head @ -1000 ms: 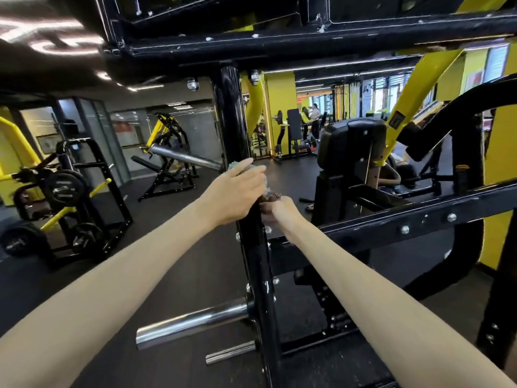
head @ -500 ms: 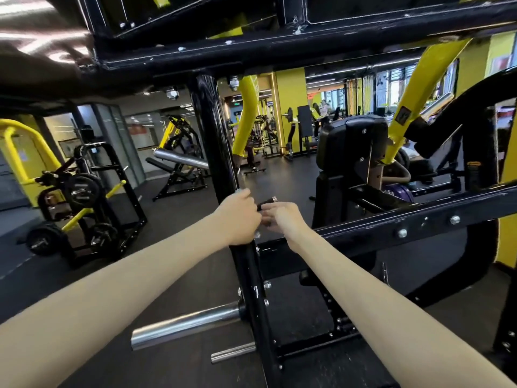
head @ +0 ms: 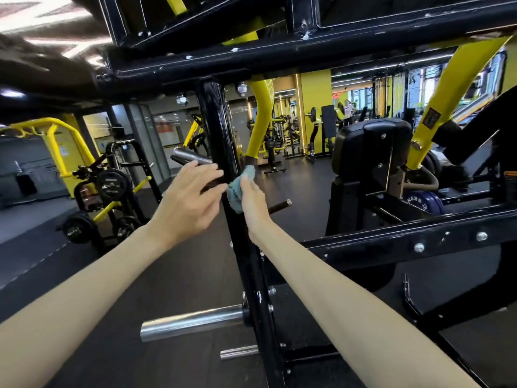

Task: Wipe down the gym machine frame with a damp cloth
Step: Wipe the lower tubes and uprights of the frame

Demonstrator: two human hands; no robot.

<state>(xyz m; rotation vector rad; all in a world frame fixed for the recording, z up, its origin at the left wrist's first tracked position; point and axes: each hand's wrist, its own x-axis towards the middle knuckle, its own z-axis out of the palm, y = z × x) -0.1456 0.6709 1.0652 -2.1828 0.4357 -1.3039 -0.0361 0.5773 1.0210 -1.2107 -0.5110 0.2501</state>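
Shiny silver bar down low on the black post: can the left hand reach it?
Probably yes. The left hand holds nothing, and the silver bar sticks out below it on the same side of the post, with nothing in between.

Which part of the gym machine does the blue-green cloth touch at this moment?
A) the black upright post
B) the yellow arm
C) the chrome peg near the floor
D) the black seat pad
A: the right hand holds the cloth against the black upright post, well above the chrome peg.
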